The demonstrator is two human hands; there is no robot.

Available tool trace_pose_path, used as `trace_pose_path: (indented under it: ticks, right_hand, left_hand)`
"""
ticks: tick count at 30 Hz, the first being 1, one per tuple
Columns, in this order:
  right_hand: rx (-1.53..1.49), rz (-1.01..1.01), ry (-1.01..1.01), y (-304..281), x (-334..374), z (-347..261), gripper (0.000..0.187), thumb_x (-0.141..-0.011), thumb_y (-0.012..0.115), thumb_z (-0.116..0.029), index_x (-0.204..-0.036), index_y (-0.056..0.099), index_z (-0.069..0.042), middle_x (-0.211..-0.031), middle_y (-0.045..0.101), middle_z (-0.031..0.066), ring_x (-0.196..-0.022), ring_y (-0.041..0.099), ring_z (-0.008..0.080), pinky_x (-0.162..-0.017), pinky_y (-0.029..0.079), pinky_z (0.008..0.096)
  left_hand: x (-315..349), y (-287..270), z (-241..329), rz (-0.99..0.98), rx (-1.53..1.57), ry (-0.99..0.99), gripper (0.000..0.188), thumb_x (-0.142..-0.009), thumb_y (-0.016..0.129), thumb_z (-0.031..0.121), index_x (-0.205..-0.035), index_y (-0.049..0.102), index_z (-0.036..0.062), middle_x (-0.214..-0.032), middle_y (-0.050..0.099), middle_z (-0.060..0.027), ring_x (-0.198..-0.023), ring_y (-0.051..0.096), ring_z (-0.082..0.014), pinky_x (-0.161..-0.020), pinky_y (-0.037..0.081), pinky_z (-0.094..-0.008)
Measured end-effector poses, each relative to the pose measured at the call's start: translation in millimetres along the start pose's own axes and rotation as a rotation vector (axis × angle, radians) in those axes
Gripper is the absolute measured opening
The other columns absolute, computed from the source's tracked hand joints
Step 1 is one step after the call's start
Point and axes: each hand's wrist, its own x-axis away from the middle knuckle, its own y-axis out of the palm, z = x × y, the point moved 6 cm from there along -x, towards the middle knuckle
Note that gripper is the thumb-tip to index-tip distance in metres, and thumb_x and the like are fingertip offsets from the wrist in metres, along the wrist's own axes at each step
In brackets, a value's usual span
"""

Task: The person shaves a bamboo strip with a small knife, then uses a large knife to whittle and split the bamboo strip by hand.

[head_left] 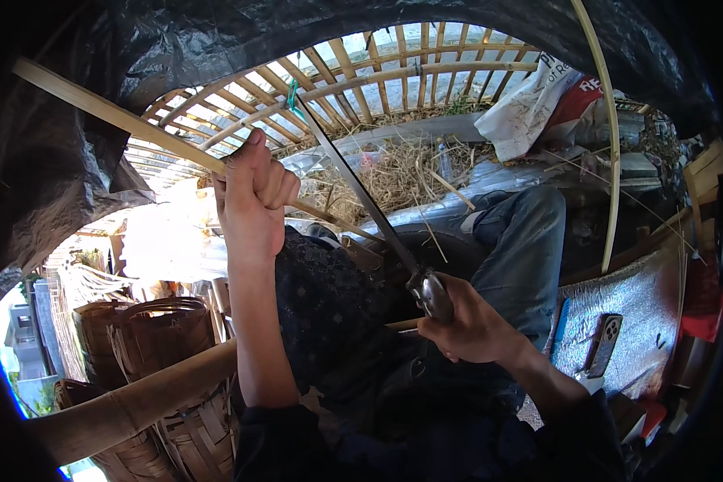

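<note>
My left hand (255,189) is closed in a fist around a long, flat bamboo strip (116,110). The strip runs from the upper left, through the fist, and down toward my lap. In my right hand (472,323) is a long-bladed knife (360,186), gripped by its rounded, dark metallic handle. Its narrow blade points up and away to the left, apart from the strip. Below and between the hands are my legs, one in blue jeans (530,241), with a dark patterned cloth (321,293) over the left side of my lap.
A thick bamboo pole (136,410) crosses at lower left, beside woven bamboo baskets (165,329). Ahead stand a slatted bamboo fence (377,76), dry shavings (361,185), a plastic bottle (444,161) and a white sack (522,112). At right, a phone (604,345) rests on a silvery sheet (635,301).
</note>
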Motion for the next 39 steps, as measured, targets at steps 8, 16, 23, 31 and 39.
trace_pose_path:
  ticks: [8,16,23,31,39]
  right_hand:
    - [-0.120,-0.300,0.068,4.0,-4.7,-10.3,0.024,-0.082,0.055,-0.007,-0.097,0.040,0.003,-0.052,0.047,0.0032,-0.037,0.046,0.0096,-0.035,0.038,0.0262]
    - [0.101,-0.201,0.037,-2.0,-5.4,-1.6,0.019,-0.081,0.055,-0.008,-0.091,0.043,0.002,-0.051,0.047,0.0028,-0.037,0.047,0.0103,-0.036,0.038,0.0276]
    - [0.089,-0.101,0.061,3.5,2.7,8.3,0.019,-0.079,0.056,-0.010,-0.090,0.044,0.001,-0.056,0.048,0.0040,-0.039,0.048,0.0114,-0.037,0.039,0.0280]
    - [0.016,0.044,-0.162,6.4,9.0,-16.7,0.026,-0.078,0.056,-0.009,-0.098,0.044,0.001,-0.063,0.048,0.0044,-0.043,0.051,0.0112,-0.039,0.041,0.0274]
    - [-0.114,-0.056,-0.023,23.3,4.4,-4.2,0.029,-0.079,0.056,-0.010,-0.102,0.044,0.002,-0.063,0.048,0.0042,-0.043,0.051,0.0110,-0.040,0.042,0.0269]
  left_hand:
    - [0.5,3.0,-3.1,-0.047,-0.065,-0.016,0.048,-0.094,0.041,0.023,-0.052,0.019,0.0176,-0.045,0.012,0.0053,-0.041,0.007,-0.0075,-0.043,0.013,-0.0264]
    - [1.8,21.9,-3.5,-0.291,-0.091,-0.050,0.046,-0.096,0.036,0.027,-0.053,0.021,0.0171,-0.046,0.012,0.0050,-0.042,0.011,-0.0088,-0.046,0.017,-0.0262]
    - [-13.3,17.2,5.3,-0.216,-0.018,0.123,0.047,-0.094,0.042,0.031,-0.055,0.022,0.0141,-0.049,0.016,0.0044,-0.046,0.013,-0.0090,-0.048,0.016,-0.0268]
    - [-16.6,5.7,-2.0,0.256,-0.351,0.162,0.051,-0.093,0.049,0.033,-0.054,0.023,0.0152,-0.050,0.014,0.0042,-0.049,0.015,-0.0087,-0.054,0.019,-0.0295]
    - [-7.7,23.7,3.7,0.085,-0.063,0.111,0.035,-0.094,0.044,0.038,-0.075,0.029,0.0127,-0.070,0.029,0.0011,-0.062,0.030,-0.0086,-0.062,0.028,-0.0261]
